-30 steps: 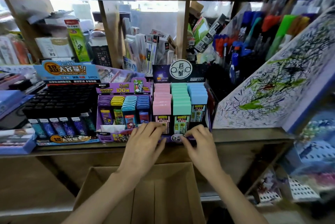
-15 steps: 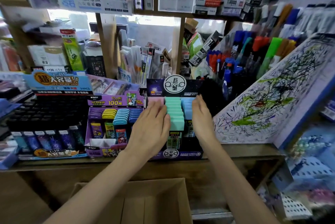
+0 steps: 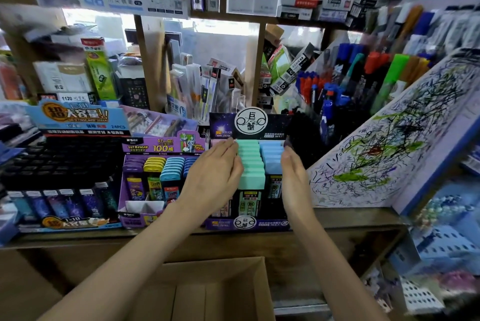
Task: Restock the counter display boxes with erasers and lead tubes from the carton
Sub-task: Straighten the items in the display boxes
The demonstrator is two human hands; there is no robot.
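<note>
A dark display box (image 3: 249,223) on the wooden counter holds rows of pink, mint-green (image 3: 250,162) and light-blue (image 3: 271,154) lead tubes. My left hand (image 3: 214,177) lies flat with straight fingers over the pink row, covering most of it. My right hand (image 3: 294,177) stands on edge with straight fingers against the box's right side, next to the blue row. Neither hand holds anything. The brown carton (image 3: 215,292) sits open below the counter, between my forearms.
Left of the dark box stands a purple display box (image 3: 145,214) with colored lead cases, and further left a black and blue box (image 3: 65,177). A scribbled test pad (image 3: 394,144) leans at the right. Pens and packets crowd the shelves behind.
Both hands moved from the box's front edge up to its rows of tubes, the left onto the pink row and the right along the right side. The view shifted slightly closer.
</note>
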